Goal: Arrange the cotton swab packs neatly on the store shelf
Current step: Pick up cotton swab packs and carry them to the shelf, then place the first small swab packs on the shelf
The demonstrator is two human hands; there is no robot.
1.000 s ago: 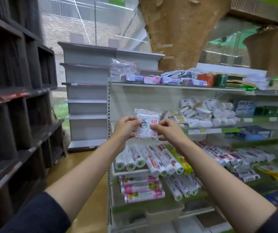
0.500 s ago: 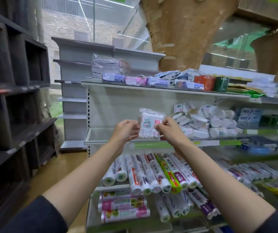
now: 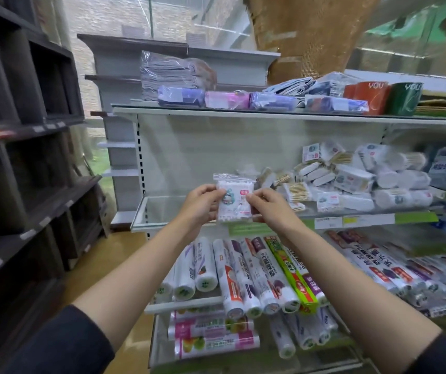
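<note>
Held pack (image 3: 234,202) hangs before the shelf (image 3: 162,211); piled packs (image 3: 351,182) lie on its right; rolls (image 3: 257,276) below it

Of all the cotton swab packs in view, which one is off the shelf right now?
The clear plastic pack of white cotton swabs, pinched upright between the left hand and right hand; the other packs lie heaped on the shelf.

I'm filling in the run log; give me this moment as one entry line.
phase: placing | held: cotton swab pack, upright | left hand: pinches left edge | right hand: pinches right edge | target: bare shelf left of heaped packs
</note>
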